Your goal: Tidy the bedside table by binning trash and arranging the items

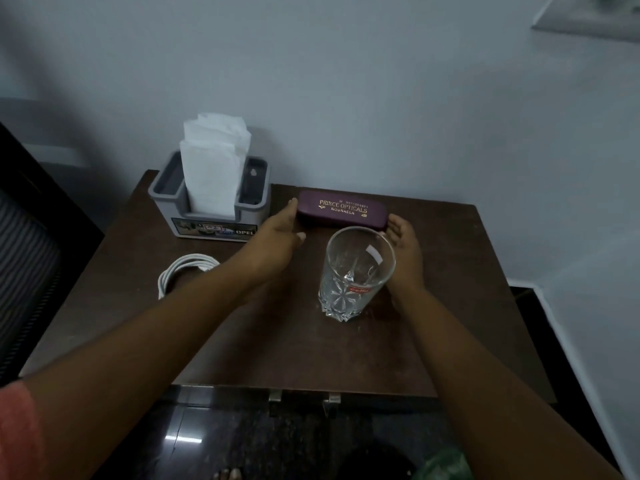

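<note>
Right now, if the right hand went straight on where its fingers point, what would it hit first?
The case: fingertips of the right hand sit at its right end, probably touching it.

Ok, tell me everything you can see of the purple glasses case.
The glasses case is a long, closed, dark purple box with gold lettering reading PRINCE OPTICALS ROURKELA. It lies flat near the table's back edge, behind the glass. The left hand touches its left end, the right hand its right end.

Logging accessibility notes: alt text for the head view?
The left hand and right hand, fingers straight, flank a purple spectacle case on a bedside table. An empty glass stands before it; tissue holder and coiled cable sit left.
</note>
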A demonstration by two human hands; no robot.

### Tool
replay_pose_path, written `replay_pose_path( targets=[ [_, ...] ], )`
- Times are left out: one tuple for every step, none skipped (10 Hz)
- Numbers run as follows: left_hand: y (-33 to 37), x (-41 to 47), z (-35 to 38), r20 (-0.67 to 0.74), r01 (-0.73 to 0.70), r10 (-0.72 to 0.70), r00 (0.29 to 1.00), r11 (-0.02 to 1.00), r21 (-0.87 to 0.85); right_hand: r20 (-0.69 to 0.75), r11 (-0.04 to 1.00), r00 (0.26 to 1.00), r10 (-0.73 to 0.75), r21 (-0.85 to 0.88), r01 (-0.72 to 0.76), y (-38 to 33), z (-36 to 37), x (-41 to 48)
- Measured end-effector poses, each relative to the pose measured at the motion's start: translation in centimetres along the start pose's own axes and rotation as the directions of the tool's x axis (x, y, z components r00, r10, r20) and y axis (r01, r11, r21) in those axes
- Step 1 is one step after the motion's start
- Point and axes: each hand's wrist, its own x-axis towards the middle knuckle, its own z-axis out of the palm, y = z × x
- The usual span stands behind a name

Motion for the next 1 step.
replay_pose_path(
  targets=[
    [1.67,-3.46,0.49,-0.133,0.007,-0.030,0.991,0.985,-0.172,-0.026,0.998,1.000,0.014,-0.063,-0.015,0.67,-0.81,-1.51]
  ],
)
